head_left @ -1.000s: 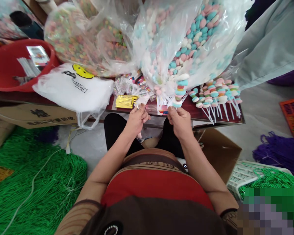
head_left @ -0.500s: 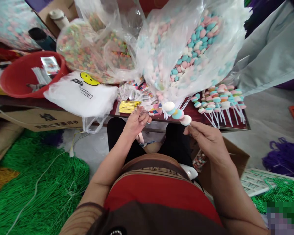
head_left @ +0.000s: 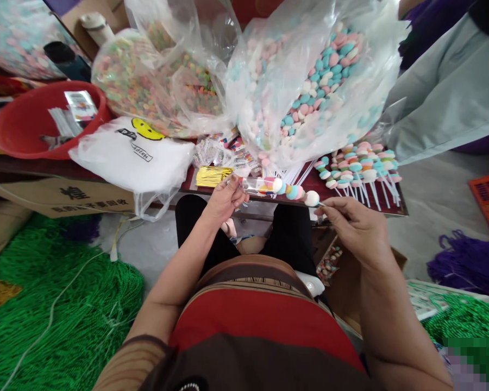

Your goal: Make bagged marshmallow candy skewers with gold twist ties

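Note:
My left hand (head_left: 228, 200) pinches the closed end of a small clear printed plastic bag (head_left: 253, 185). A marshmallow skewer (head_left: 294, 192), with white, blue, yellow and pink pieces, lies level in front of me. Its far end is partly inside the bag; the white piece nearest me is outside. Fingers closed, my right hand (head_left: 356, 224) grips the skewer's thin stick. Just beyond my left hand lies a bundle of yellow twist ties (head_left: 212, 176). More printed bags (head_left: 228, 155) are piled behind it. Finished marshmallow skewers (head_left: 361, 163) lie on the table at the right.
Large clear bags of marshmallows (head_left: 326, 81) and gummy candies (head_left: 146, 81) crowd the table's back. At the left are a red basin (head_left: 20, 125) and a white smiley bag (head_left: 134, 163). Green cord (head_left: 65, 304) covers the floor at left. A person's grey-clad leg (head_left: 452, 92) is at right.
The skewer has tipped level and its far end has slid into the bag. The bag is now stretched out from my left hand toward the right.

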A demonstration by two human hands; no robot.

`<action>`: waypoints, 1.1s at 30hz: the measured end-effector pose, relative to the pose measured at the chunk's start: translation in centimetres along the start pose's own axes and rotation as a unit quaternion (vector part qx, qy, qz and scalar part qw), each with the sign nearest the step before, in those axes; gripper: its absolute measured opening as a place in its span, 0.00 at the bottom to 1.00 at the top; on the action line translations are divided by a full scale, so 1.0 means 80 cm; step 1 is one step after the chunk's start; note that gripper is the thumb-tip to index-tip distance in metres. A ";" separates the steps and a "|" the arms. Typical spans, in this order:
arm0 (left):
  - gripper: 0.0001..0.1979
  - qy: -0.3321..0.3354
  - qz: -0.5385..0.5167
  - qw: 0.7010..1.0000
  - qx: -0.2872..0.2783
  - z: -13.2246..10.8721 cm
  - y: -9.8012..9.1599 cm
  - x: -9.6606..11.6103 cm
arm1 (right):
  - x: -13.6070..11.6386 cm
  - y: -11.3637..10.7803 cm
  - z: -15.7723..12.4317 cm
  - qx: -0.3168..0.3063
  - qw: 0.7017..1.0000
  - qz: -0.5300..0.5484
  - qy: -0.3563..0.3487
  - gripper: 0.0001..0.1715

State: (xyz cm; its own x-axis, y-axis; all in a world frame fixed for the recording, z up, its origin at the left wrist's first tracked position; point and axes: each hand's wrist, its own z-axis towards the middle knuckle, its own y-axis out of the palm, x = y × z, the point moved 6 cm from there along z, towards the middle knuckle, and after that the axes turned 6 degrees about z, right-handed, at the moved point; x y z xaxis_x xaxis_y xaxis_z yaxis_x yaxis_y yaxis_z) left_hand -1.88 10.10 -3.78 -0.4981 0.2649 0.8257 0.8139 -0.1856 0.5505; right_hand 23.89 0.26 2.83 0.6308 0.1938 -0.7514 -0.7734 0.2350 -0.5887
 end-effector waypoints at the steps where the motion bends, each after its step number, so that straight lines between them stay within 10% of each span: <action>1: 0.26 0.001 0.007 1.000 0.004 -0.001 0.000 0.001 | -0.001 -0.002 0.001 0.016 1.000 0.001 -0.005 0.08; 9: 0.27 0.022 0.082 0.996 0.021 -0.002 -0.002 0.013 | -0.010 -0.012 0.005 0.092 0.989 -0.028 -0.113 0.07; 18: 0.26 0.068 0.189 0.980 -0.015 -0.005 0.010 0.020 | 0.008 -0.014 0.002 0.150 0.985 0.042 -0.078 0.02; 33: 0.15 0.032 0.177 0.984 0.005 -0.011 0.012 0.029 | 0.028 0.005 -0.003 0.050 0.995 -0.074 -0.042 0.19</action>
State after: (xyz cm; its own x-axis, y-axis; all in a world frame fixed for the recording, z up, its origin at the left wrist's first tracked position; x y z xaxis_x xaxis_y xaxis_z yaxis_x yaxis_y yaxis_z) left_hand -2.55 9.67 -1.22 -0.2014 0.1247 0.9715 0.9425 -0.2453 0.2269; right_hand 24.99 0.58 0.83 0.7438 0.2277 -0.6284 -0.6639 0.3597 -0.6556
